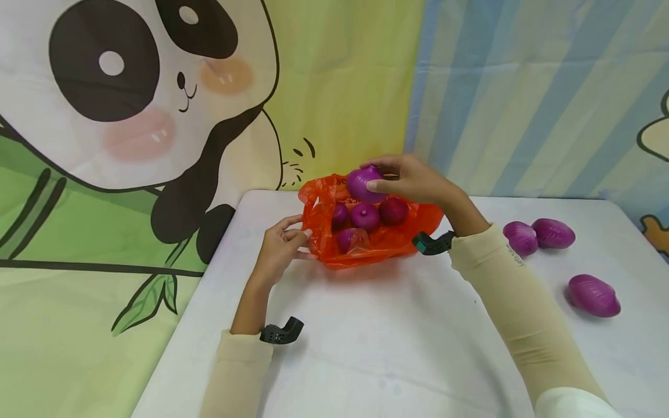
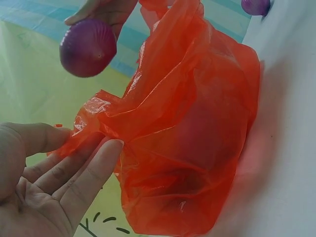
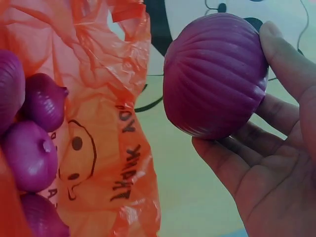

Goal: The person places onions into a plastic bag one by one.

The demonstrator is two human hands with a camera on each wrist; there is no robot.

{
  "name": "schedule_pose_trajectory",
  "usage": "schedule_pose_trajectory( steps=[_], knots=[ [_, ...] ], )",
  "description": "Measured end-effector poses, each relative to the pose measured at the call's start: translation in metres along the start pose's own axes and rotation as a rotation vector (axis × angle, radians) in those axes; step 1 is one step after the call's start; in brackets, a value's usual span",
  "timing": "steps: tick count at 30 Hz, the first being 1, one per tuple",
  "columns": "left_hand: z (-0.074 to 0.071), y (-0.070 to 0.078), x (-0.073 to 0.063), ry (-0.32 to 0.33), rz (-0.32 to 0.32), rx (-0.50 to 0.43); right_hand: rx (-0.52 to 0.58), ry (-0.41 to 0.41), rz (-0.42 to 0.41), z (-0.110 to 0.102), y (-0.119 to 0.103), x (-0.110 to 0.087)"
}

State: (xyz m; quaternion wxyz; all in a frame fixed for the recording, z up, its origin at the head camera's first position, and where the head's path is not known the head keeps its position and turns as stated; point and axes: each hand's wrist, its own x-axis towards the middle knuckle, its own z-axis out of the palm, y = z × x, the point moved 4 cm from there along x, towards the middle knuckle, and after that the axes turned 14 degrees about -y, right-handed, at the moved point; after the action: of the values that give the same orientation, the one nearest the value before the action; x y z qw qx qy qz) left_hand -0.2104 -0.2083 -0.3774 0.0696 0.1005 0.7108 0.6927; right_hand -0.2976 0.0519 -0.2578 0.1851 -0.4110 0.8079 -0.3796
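A red plastic bag [image 1: 376, 247] lies on the table with its mouth spread, and several purple onions [image 1: 365, 216] sit inside it. My left hand [image 1: 279, 247] pinches the bag's left edge between thumb and fingers, as the left wrist view shows up close. Over the bag's mouth, my right hand [image 1: 413, 177] grips another purple onion [image 3: 216, 76] with thumb and fingertips. That onion is apart from the bag and from the onions within. Printed lettering and a smiling face show on the bag's inner side in the right wrist view.
Three more purple onions lie on the white table [image 1: 366, 354] to the right: two side by side, one of them an onion [image 1: 554, 233] near the back, and a single onion [image 1: 594, 296] closer. A cloth backdrop with a panda [image 1: 209, 168] hangs behind the table.
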Motion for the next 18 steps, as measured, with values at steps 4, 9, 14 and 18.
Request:
schedule_pose_trajectory(
  steps=[4, 9, 14, 18],
  knots=[
    [0.002, 0.002, 0.001, -0.003, 0.008, 0.009, -0.032, -0.052, 0.019, 0.004, -0.002, 0.011],
    [0.004, 0.004, 0.003, -0.009, 0.013, 0.028, -0.052, -0.135, 0.064, 0.008, 0.004, 0.024],
    [0.003, 0.002, 0.001, -0.011, 0.008, 0.044, -0.024, -0.205, 0.095, 0.016, 0.018, 0.039],
    [0.002, 0.001, 0.0, -0.003, 0.006, 0.057, -0.028, -0.226, 0.136, 0.024, 0.032, 0.048]
  ],
)
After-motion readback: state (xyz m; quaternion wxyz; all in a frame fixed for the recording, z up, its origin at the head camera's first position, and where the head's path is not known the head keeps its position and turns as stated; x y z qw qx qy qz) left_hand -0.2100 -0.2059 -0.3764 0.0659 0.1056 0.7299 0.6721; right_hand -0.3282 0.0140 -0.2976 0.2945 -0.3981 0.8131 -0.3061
